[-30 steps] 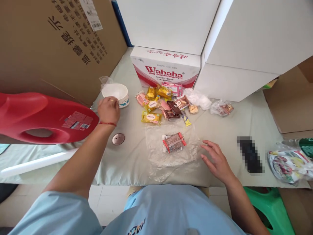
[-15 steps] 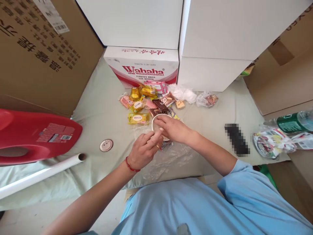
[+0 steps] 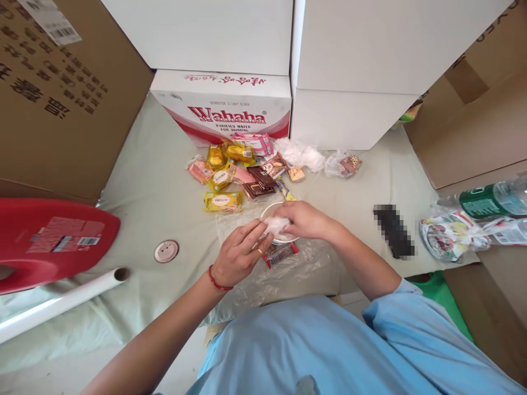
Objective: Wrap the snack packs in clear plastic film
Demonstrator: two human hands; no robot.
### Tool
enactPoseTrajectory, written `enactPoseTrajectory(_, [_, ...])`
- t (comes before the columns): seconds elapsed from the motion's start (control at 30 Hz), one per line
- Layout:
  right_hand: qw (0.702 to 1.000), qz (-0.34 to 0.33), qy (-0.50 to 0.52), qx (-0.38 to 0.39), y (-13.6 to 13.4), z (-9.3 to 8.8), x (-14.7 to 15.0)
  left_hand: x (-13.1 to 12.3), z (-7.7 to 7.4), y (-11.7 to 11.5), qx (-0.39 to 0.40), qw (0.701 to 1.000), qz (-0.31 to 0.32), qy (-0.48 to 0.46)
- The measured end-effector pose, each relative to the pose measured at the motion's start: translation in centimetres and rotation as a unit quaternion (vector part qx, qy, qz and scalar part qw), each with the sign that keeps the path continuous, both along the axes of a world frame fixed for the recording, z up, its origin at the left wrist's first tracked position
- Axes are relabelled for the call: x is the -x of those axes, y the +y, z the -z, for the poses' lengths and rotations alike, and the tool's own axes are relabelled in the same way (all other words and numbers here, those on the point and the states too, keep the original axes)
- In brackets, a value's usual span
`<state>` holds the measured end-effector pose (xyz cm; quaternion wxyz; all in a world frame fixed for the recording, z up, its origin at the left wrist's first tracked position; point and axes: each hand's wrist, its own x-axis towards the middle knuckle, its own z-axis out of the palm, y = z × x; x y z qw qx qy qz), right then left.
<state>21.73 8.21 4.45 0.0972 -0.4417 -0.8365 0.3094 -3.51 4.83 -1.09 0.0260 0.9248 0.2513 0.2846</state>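
A white paper cup (image 3: 268, 210) stands on the cloth-covered table in front of me, its round mouth facing up. My right hand (image 3: 307, 219) is over the right side of the mouth, its fingers closed on a crumpled, whitish wad (image 3: 279, 225) that looks like thin plastic or tissue. My left hand (image 3: 241, 252), with a red cord at the wrist, grips the cup's left side. Its fingertips reach the rim, close to the wad. The cup's inside is mostly covered. Just below the cup lies a red-edged snack packet (image 3: 280, 255), on a clear plastic sheet (image 3: 255, 282).
Wrapped snacks (image 3: 222, 201) lie in a pile behind the cup, against a Wahaha carton (image 3: 230, 107). Crumpled white plastic (image 3: 299, 153) sits beside them. To the left are a round lid (image 3: 167, 251), a white tube (image 3: 61, 302) and a red jug (image 3: 61, 230). A green-labelled bottle (image 3: 480, 202) lies right.
My right hand has drawn up from inside the cup, and the white wad now shows in its fingers. The red-edged packet is uncovered. The whole view has shifted slightly.
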Motion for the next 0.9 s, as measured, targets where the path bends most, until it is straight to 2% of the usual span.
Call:
enactPoseTrajectory(0.07, [0.988, 0.070, 0.135, -0.008, -0.5, -0.6, -2.3, 0.2, -0.1, 0.2, -0.003, 0.999, 0.013, -0.037])
enactPoseTrajectory(0.1, [0.973, 0.114, 0.202, -0.018, -0.4, -0.8, -3.6, 0.2, -0.1, 0.3, -0.003, 0.998, 0.022, -0.053])
enactPoseTrajectory(0.2, [0.902, 0.280, 0.317, -0.089, 1.8, -0.4, -8.0, -0.3, -0.3, 0.6, 0.012, 0.995, 0.043, -0.086])
enactPoseTrajectory(0.3, [0.853, 0.417, 0.261, -0.176, 6.6, 1.3, -12.4, -1.0, -0.5, 0.5, 0.024, 0.994, 0.063, -0.089])
enactPoseTrajectory(0.4, [0.831, 0.510, 0.066, -0.210, 11.5, 3.8, -14.9, -1.6, -0.8, -0.4, 0.016, 0.994, 0.072, -0.075])
enactPoseTrajectory(0.47, [0.843, 0.507, -0.060, -0.169, 13.7, 5.4, -14.8, -1.9, -1.1, -1.3, 0.015, 0.995, 0.073, -0.073])
enactPoseTrajectory(0.53, [0.866, 0.467, -0.145, -0.106, 15.0, 6.6, -13.9, -2.1, -1.3, -2.4, 0.021, 0.994, 0.073, -0.079])
enactPoseTrajectory(0.6, [0.877, 0.442, -0.181, -0.060, 15.3, 6.9, -13.1, -2.4, -1.4, -3.3, 0.033, 0.994, 0.066, -0.085])
enactPoseTrajectory(0.67, [0.878, 0.441, -0.175, -0.059, 14.6, 6.4, -12.9, -2.7, -1.3, -3.8, 0.046, 0.994, 0.052, -0.090])
enactPoseTrajectory(0.77, [0.884, 0.428, -0.126, -0.138, 10.8, 3.8, -13.4, -3.3, -0.6, -3.9, 0.060, 0.993, 0.034, -0.097])
enactPoseTrajectory(0.83, [0.892, 0.396, -0.081, -0.203, 6.4, 1.4, -13.5, -3.8, 0.0, -3.5, 0.064, 0.992, 0.027, -0.108])
enactPoseTrajectory(0.9, [0.922, 0.306, -0.013, -0.238, 1.0, -0.5, -12.9, -4.4, 0.6, -3.2, 0.066, 0.990, 0.027, -0.125])
